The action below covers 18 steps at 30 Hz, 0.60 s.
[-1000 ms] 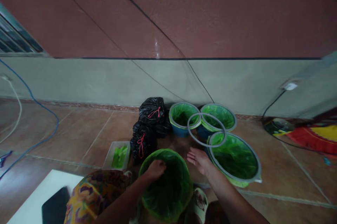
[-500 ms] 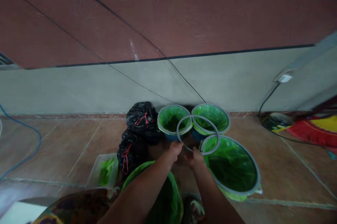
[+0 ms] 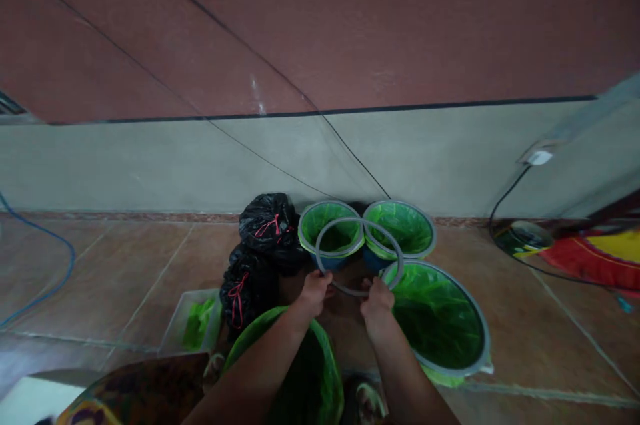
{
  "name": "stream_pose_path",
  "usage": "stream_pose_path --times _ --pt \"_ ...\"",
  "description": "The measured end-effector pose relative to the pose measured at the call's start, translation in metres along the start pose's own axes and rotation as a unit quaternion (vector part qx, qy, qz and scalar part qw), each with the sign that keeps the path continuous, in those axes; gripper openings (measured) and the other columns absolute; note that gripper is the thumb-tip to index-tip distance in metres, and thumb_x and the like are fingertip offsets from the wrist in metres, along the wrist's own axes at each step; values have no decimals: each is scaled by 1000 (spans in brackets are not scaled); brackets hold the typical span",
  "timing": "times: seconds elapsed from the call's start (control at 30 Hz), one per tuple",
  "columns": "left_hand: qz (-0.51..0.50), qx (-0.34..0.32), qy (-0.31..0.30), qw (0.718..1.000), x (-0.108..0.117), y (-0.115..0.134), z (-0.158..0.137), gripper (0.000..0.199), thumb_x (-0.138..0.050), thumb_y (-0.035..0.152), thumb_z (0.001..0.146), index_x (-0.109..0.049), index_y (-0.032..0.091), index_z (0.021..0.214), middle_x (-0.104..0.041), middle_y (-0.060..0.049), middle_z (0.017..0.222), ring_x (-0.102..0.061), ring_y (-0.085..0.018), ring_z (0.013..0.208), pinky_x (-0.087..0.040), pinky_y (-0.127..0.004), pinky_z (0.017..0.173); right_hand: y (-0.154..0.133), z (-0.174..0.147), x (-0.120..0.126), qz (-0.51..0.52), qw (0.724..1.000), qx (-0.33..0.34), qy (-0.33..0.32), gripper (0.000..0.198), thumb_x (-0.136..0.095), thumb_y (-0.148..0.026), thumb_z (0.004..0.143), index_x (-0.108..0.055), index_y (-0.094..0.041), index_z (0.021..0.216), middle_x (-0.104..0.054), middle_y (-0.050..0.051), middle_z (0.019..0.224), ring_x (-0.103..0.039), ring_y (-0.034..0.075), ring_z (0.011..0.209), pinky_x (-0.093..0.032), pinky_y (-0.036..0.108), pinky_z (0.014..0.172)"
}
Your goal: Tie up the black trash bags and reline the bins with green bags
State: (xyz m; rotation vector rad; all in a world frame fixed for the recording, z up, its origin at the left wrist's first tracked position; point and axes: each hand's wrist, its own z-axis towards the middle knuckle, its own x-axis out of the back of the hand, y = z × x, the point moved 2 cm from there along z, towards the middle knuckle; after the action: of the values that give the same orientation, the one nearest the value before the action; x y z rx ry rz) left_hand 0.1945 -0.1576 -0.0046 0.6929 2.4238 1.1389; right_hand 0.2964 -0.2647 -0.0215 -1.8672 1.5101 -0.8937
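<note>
A thin grey ring [image 3: 358, 219] is held up by its near edge between my two hands. My left hand [image 3: 317, 290] grips it at the lower left, and my right hand [image 3: 378, 296] grips it at the lower right. Below my left forearm stands a bin [image 3: 327, 352] with a green liner and no grey ring on its rim. Behind the held ring are two blue bins, the left one [image 3: 313, 218] and the right one [image 3: 423, 228], both lined in green with grey rings on top. A larger green-lined bin [image 3: 445, 318] with a grey ring stands right of my right hand.
Two tied black garbage bags [image 3: 250, 285] with red strings lie at left. Beside them is a clear plastic tub [image 3: 173, 325] holding green plastic. A blue hose [image 3: 70, 265] lies far left. At right are a black cable [image 3: 495, 208] and a red-yellow item [image 3: 580, 262].
The ring has moved left and slightly nearer in my hands. My left hand has shifted left, and my right hand now grips farther along the ring's right side.
</note>
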Motion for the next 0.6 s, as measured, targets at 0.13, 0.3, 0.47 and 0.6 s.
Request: stream_pose_path --times 0.13,0.3,0.47,0.6 --pt "-44 -22 -19 999 85 5 -59 34 -79 32 69 -61 17 94 -68 -1 79 -66 -14 71 -54 -29 72 -21 -12 17 -24 999 44 3 36 -55 -27 84 -56 -20 119 -72 9 97 -71 20 78 -53 27 58" --pt "19 0 21 1000 188 -25 -137 46 -82 40 62 -62 16 95 -67 -1 74 -65 -15 68 -54 -29 67 -6 -57 13 -277 920 219 -170 34 -64 -26 80 -63 -17 113 -73 6 92 -70 18 76 -52 29 71" --pt "89 18 81 993 232 -79 -175 29 -73 38 67 -60 17 81 -64 0 67 -62 -16 61 -52 -31 64 35 -103 5 -587 702 334 -227 33 -49 -26 92 -63 -16 120 -75 13 102 -70 24 97 -47 31 81" --pt "254 -21 116 960 234 -89 -181 13 -62 21 74 -65 16 86 -72 -6 84 -69 -23 86 -53 -33 83 51 -107 -2 -643 647 333 -241 29 -45 -27 94 -67 -19 111 -75 11 105 -70 22 100 -46 28 80"
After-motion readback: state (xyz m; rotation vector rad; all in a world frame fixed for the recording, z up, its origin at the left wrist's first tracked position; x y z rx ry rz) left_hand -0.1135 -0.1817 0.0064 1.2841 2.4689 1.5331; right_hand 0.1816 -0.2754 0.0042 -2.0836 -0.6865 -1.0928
